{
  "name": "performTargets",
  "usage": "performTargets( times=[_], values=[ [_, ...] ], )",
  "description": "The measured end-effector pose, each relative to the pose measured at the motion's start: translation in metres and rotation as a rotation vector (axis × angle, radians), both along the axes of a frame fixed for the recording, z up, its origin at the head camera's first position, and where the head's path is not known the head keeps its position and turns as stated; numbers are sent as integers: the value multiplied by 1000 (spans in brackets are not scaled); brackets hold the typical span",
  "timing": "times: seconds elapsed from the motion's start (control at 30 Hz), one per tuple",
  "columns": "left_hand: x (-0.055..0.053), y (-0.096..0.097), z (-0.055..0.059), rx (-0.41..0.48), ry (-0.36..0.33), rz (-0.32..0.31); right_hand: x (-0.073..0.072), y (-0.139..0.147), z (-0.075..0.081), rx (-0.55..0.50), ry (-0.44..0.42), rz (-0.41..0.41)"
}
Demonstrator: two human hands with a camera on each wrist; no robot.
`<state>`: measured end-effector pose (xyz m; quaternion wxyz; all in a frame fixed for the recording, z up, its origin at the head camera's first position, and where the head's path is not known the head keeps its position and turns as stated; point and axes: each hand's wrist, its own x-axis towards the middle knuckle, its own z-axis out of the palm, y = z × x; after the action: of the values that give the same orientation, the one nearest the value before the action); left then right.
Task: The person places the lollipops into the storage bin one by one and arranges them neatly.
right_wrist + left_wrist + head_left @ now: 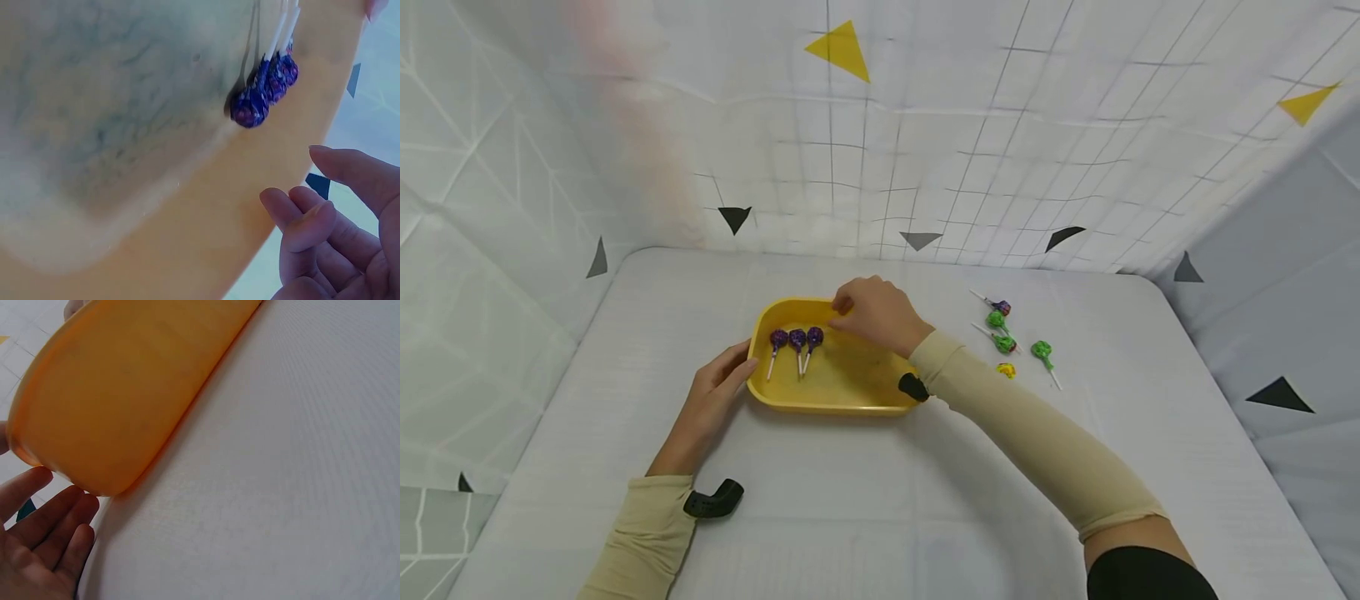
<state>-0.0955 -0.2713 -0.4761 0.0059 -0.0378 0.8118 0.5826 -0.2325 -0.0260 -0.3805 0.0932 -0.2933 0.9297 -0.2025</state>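
Yellow plastic, glossy and round-cornered: the shallow rectangular tray (850,371) is held at its left end by the left hand (711,392), thumb at the rim and fingertips against the outer wall. Just right of that grip, inside the tray, lie three round lollipops in shiny purple wrappers with white sticks (797,339), their heads towards the far rim and their sticks towards the person. The leftmost sits slightly apart; the sticks of the other two nearly meet.

Farther right of the left hand's grip, the right hand (880,312) hangs over the tray's far rim, fingers loosely bent, thumb well apart from them — it holds nothing. The purple lollipops are just to its left; whether it touches the rim, I cannot tell.

Well to the right of the right hand, on the white cloth-covered table (820,500), lie more wrapped lollipops: a purple one (1002,307) farthest back, a green one (996,319) right beside it, a green one with some red (1003,343) nearer, another green one (1041,350) out to the right, and a yellow one (1006,370) partly hidden by the beige sleeve (1030,433).
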Motion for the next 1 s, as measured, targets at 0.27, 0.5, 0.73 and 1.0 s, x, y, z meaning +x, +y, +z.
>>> performTargets(
  times=[0.27,0.5,0.73,1.0],
  values=[
    [1,0,0,-3,-4,1,-4,21,8,-37,-22,-36],
    [2,2,2,7,-2,-3,-5,40,12,-66,-19,-70],
    [2,1,0,1,-3,-7,-10,61,11,-54,-16,-118],
    [1,-1,-2,-5,2,-6,-17,92,6,-46,-16,-183]
  ],
)
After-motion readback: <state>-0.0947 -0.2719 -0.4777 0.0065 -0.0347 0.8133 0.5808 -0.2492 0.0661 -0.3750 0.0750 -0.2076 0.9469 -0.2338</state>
